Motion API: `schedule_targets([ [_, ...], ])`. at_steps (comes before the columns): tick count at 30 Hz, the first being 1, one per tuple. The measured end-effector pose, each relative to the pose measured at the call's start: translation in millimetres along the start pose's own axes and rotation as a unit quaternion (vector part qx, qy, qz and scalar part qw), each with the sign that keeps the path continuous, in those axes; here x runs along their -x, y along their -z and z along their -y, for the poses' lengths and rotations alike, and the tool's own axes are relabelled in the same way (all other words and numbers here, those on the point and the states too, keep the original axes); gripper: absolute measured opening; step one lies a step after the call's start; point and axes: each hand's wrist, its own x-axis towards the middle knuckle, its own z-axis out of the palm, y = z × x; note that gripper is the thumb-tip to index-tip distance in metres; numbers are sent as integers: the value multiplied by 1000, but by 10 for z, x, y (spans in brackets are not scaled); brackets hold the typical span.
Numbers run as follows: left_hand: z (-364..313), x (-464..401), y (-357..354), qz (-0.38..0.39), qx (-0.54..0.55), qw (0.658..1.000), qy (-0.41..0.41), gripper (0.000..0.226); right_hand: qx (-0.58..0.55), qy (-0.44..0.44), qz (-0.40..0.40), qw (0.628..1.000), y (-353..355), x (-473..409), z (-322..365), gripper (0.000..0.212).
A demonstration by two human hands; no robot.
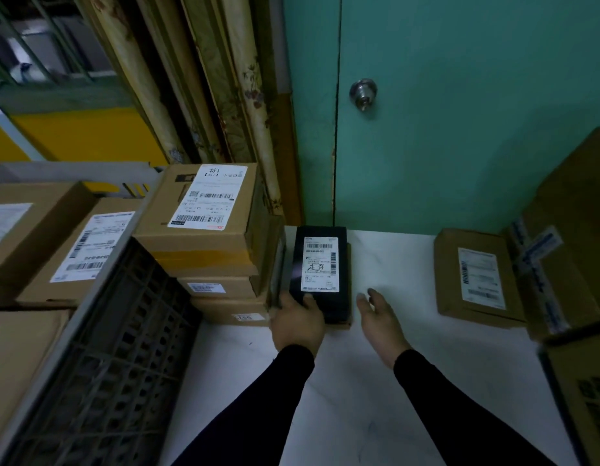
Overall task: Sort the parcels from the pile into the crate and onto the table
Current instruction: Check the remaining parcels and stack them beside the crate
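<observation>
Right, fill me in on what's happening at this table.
A person is sorting parcels. The left hand grips the near end of a black parcel lying on the white table, beside a stack of cardboard boxes. The right hand hovers open just right of it, holding nothing. A flat brown parcel already lies further right on the table. The grey crate on the left holds more boxes.

Both black-sleeved arms are being stretched forward; the left hand (298, 322) is being curled in a grip, the right hand (381, 319) held open
</observation>
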Motion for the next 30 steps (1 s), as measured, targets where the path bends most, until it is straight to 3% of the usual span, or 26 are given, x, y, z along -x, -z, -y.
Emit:
schedule_targets([
  [6,-488,260,5,2,-69,995,-78,51,-23,3,-112,993,636,74,30,39],
  [10,-857,462,-336,99,-63,978,-171,50,-7,4,-198,980,1199,68,-69,39],
  [13,-1043,567,-689,183,-54,962,-194,54,30,-1,-235,972,1567,79,-163,48],
  [17,-1217,672,-1182,265,-35,947,-177,57,80,-2,-220,972,1948,27,-293,57],
  [20,-1277,685,-1470,299,-8,943,-147,55,43,-50,-185,981,2084,-76,-426,65],
  [25,-1299,647,-1782,336,54,935,-102,52,-30,-79,-164,983,2203,-285,-754,55],
  [30,-1216,660,-1948,367,98,922,-76,41,-45,-101,-140,984,2204,-338,-883,58],
])
